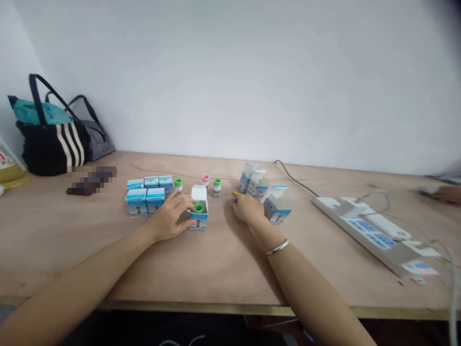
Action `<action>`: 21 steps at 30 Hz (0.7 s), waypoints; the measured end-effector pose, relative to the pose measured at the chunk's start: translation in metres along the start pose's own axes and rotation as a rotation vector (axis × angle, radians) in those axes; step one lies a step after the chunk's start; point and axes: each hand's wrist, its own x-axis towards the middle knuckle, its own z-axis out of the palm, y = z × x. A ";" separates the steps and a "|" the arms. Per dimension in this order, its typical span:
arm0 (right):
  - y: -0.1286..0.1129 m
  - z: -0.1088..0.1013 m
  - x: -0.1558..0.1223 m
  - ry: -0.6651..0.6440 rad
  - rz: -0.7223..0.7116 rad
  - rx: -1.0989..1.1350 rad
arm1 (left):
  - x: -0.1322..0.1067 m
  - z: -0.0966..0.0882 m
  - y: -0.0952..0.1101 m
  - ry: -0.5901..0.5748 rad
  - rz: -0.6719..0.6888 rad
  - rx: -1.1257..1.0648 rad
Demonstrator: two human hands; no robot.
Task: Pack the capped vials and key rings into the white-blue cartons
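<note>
In the head view, a small blue-and-white cardboard box (198, 222) stands upright with its top flap raised. A green-rimmed jar (198, 207) sits inside it. My left hand (172, 216) grips the box from its left side, thumb at the front and fingers at the back. To the right, my right hand (248, 207) is closed over something with a yellow part (235, 193) at the fingertips; most of it is hidden. Beyond the hands stand a pink-topped jar (205, 180) and two more green-topped jars (216, 186), (178, 184).
Several closed boxes (137, 203) are grouped at left. Opened boxes (277, 209) stand beside my right hand. A power strip (370, 233) with cables lies at right. Bags (54, 144) and a blurred dark object (91, 181) are at left. Another person's hand (446, 193) shows far right.
</note>
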 end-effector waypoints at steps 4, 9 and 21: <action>-0.007 0.004 -0.002 0.027 -0.081 0.034 | -0.001 0.000 0.001 -0.008 0.006 0.005; -0.011 0.003 -0.007 0.060 -0.144 0.064 | -0.001 0.000 0.000 0.003 0.010 0.000; -0.033 -0.024 -0.029 0.427 -0.542 1.177 | 0.001 0.002 0.005 0.042 0.027 0.007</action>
